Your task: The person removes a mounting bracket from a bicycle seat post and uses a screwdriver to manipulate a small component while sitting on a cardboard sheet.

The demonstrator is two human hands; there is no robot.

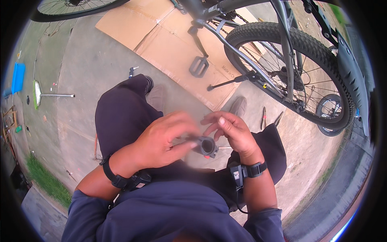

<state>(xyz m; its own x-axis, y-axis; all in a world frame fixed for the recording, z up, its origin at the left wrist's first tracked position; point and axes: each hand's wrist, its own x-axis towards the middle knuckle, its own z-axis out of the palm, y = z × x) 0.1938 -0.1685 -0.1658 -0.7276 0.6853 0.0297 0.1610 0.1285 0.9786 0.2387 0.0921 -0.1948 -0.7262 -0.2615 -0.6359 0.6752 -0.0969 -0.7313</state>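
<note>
My left hand (pixel 165 141) has its thumb beside a dark tubular part (pixel 208 146) with a round opening and a collar; the fingers are motion-blurred, so its hold is unclear. Just above and right of that part, my right hand (pixel 234 133) has its fingers loosely bent and apart, with nothing visible in them. A small red piece (pixel 207 157) shows under the collar, and a thin metal rod lies partly hidden to its right. Both hands are over my lap, between my bent knees.
A grey bicycle (pixel 288 60) stands at upper right over flattened cardboard (pixel 169 52). Pliers (pixel 264 119) lie beside my right foot. At left are a green brush with a metal handle (pixel 37 92) and a blue bin (pixel 18 76). Another wheel (pixel 72 16) shows at top left.
</note>
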